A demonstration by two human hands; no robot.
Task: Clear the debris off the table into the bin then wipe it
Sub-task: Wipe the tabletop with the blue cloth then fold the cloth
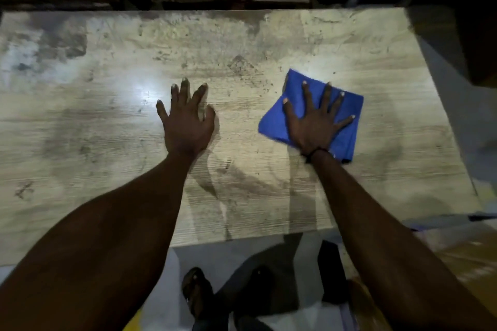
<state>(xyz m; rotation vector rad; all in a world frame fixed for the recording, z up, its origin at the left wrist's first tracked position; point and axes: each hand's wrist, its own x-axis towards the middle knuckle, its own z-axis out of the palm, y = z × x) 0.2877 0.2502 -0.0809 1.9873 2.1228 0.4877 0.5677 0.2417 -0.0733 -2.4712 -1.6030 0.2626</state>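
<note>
head view: my right hand (314, 126) lies flat with fingers spread, pressing the blue cloth (341, 137) onto the stained bench (107, 121) toward its right edge. my left hand (188, 123) rests open, palm down, near the bench's middle, apart from the cloth.

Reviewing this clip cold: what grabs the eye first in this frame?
The bright blue cloth on the right part of the table, pinned flat under the spread right hand. Next, the left hand, palm down on bare wood near the middle, beside a white glare spot. The pale table is smeared with dark stains, and no loose debris shows on it.
</note>
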